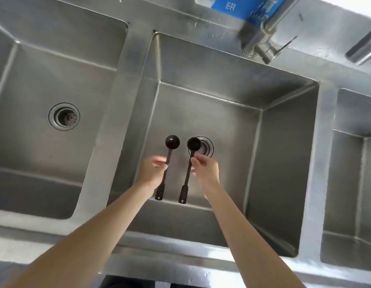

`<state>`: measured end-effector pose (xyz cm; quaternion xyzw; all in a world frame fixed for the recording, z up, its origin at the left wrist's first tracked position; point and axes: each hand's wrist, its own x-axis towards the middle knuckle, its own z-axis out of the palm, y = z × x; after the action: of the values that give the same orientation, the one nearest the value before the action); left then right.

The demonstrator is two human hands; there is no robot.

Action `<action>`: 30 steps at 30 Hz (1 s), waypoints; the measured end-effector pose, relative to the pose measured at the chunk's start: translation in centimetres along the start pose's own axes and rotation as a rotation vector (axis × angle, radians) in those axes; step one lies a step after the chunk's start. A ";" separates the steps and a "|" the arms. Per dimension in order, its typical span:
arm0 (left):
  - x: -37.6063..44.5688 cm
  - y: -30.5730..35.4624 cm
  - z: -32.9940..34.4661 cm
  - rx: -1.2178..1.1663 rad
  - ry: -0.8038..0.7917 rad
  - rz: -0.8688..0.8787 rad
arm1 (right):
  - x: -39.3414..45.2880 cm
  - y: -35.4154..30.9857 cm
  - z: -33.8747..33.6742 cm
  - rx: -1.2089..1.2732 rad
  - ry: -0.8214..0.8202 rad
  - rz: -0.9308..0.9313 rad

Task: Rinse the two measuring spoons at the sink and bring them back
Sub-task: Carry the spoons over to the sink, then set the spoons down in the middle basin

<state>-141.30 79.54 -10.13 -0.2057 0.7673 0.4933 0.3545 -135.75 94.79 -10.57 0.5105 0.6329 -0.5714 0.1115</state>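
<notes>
Each of the hands pinches one spoon mid-handle: left hand (pixel 154 170), left spoon (pixel 167 163); right hand (pixel 206 170), right spoon (pixel 189 163). Handles run parallel, bowls pointing away over the basin (pixel 284 152). The tap (pixel 261 48) sits beyond, nearer the right hand.

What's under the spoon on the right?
Below the right spoon sits the middle basin's drain strainer. The spoon's bowl covers its left part, so only the right side shows, with small holes.

We see even, soft daylight with pale sheen on the steel sink (pixel 126 84) and overexposed white at the top right. Wide-angle distortion bends the edges; the faucet (pixel 261 46) looks blurred, shadows stay faint.
</notes>
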 end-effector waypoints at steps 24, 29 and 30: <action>9.7 -10.7 3.0 0.256 0.196 -0.099 | 10.2 11.7 6.2 -0.147 -0.158 0.061; 9.4 -10.7 3.3 0.279 0.213 -0.064 | 10.3 11.5 6.1 -0.170 -0.163 0.058; 9.2 -10.6 3.3 0.280 0.208 -0.063 | 10.2 11.4 6.0 -0.177 -0.171 0.060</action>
<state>-139.24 78.27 -24.36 -0.2285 0.8541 0.3463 0.3136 -134.19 93.05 -26.85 0.4670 0.6535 -0.5509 0.2268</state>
